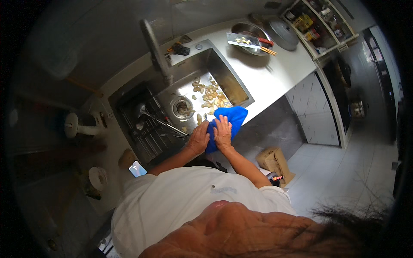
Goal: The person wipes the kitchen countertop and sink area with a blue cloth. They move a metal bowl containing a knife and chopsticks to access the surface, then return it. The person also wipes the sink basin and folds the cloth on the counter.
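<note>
A blue cloth (237, 116) hangs over the front rim of the steel sink (234, 79). My right hand (222, 133) lies on the cloth with its fingers somewhat spread. Beside it, my left hand (199, 138) rests against the cloth's left edge; whether its fingers grip the fabric is unclear. Pale peelings (211, 93) are scattered over the sink's bottom, and some lie in the drain (183, 107). A dark drying rack (145, 138) fills the sink's left side, with a long-handled utensil (161, 122) across it.
A faucet (155, 51) rises behind the sink. On the right counter, a cleaver (242, 40) bearing pale pieces and chopsticks (268, 51) lie across a metal bowl (251, 29), near a grey lid (282, 34). A phone (137, 168) lies left; a cardboard box (274, 164) stands on the floor.
</note>
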Demonstrator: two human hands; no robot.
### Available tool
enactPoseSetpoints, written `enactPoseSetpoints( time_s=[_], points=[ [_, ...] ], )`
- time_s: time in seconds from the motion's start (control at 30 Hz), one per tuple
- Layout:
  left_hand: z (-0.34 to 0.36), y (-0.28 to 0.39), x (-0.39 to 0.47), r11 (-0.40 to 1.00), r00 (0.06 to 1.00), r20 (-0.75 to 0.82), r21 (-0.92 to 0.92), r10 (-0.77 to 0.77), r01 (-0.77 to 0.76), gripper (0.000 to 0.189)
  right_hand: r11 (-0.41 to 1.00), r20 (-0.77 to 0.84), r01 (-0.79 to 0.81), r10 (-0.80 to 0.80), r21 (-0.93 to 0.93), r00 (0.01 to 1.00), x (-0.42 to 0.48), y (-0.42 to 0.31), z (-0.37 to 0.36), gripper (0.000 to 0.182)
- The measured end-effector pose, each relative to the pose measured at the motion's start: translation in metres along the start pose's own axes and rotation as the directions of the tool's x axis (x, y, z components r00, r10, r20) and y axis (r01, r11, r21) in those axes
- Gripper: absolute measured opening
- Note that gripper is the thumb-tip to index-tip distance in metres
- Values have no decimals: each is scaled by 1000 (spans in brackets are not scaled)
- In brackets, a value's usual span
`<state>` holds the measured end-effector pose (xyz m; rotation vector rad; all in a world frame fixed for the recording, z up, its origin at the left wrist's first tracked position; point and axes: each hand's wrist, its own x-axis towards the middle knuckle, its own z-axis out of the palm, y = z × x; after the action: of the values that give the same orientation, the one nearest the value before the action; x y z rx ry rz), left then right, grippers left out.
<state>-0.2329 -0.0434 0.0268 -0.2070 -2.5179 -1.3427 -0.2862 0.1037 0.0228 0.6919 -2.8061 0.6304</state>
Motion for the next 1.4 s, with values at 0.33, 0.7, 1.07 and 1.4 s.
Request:
enactPoseSetpoints(
  time_s=[0.33, 0.7, 1.07, 1.4],
  points=[
    [3, -1, -3, 997, 993, 92, 12, -80, 79, 62, 457, 22, -417, 653, 786, 757, 14, 37, -41, 34],
    [11, -4, 1, 992, 994, 103, 119, -47, 34, 61, 114, -151, 101, 672, 988, 725, 143, 76, -165, 30],
    [10, 0, 1, 969, 982, 148, 234, -115, 78, 62, 728, -100, -389, 528, 564, 843, 75, 117, -117, 28],
    [12, 2, 5, 950, 970, 201, 303, -134, 68, 58, 460, 390, -796, 701, 393, 597, -202, 123, -92, 41]
  ],
)
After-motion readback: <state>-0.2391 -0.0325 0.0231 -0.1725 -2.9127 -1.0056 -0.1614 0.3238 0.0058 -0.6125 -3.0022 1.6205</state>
